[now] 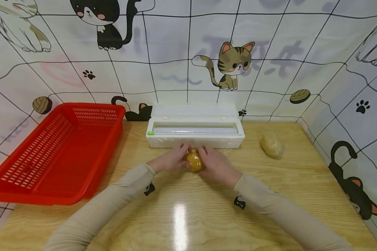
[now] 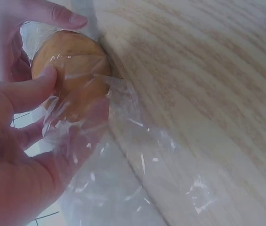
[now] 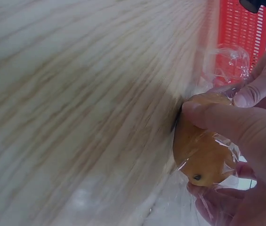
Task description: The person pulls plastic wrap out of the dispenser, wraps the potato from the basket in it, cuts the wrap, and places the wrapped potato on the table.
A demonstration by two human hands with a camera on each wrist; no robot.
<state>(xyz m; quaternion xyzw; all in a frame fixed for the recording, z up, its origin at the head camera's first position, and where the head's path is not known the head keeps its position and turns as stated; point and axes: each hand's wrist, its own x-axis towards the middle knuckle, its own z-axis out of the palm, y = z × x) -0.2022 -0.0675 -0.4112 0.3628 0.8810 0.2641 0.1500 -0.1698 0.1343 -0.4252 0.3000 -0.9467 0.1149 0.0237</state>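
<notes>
An orange-yellow round fruit [image 1: 194, 161] rests on the table before the white film box [image 1: 194, 141], with clear plastic film partly around it. My left hand [image 1: 173, 158] holds its left side; in the left wrist view the left thumb presses the fruit [image 2: 71, 70] and its fingers lie under the loose film [image 2: 147, 150]. My right hand [image 1: 218, 166] grips the other side, and in the right wrist view its thumb lies on the fruit [image 3: 203, 150] with fingertips at the dark-spotted end.
A red perforated basket [image 1: 72, 157] stands at the left. A film-wrapped pale yellow item [image 1: 272, 144] lies on the right of the wooden table [image 1: 188, 223]. The film box's lid [image 1: 194, 111] is up against the cat-patterned backdrop [image 1: 169, 76].
</notes>
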